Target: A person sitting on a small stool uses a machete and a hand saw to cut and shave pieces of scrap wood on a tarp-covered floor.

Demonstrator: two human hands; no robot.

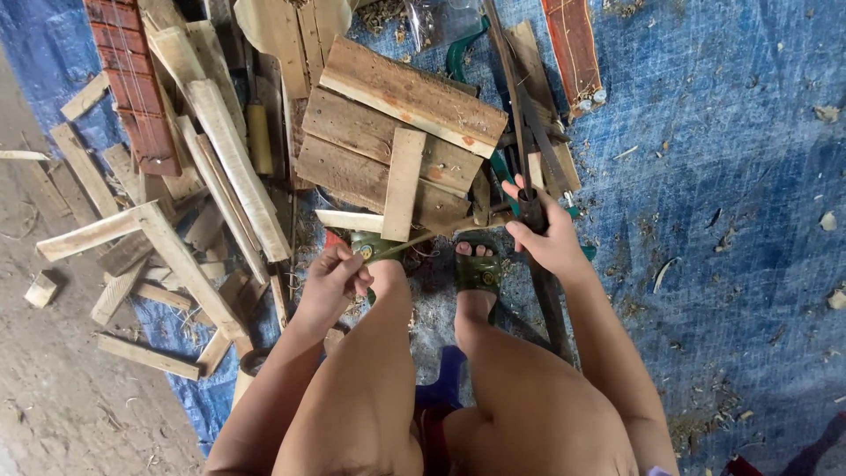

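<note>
I sit over a blue tarp (723, 176) with my knees up and my feet in green sandals (480, 271). My left hand (335, 278) pinches one end of a thin greenish strip (414, 242) that runs across toward the right. My right hand (546, 234) is closed around a long dark blade-like tool (529, 132) that stands up and away from me, close to the strip's other end. A low wooden block of nailed planks (397, 141) lies just beyond my feet.
A heap of wood offcuts and slats (176, 238) lies to the left, with a reddish fretted instrument neck (132, 79) on it. Another reddish neck (573, 48) lies at the top. Wood shavings dot the tarp. Bare ground (53, 379) borders it on the left.
</note>
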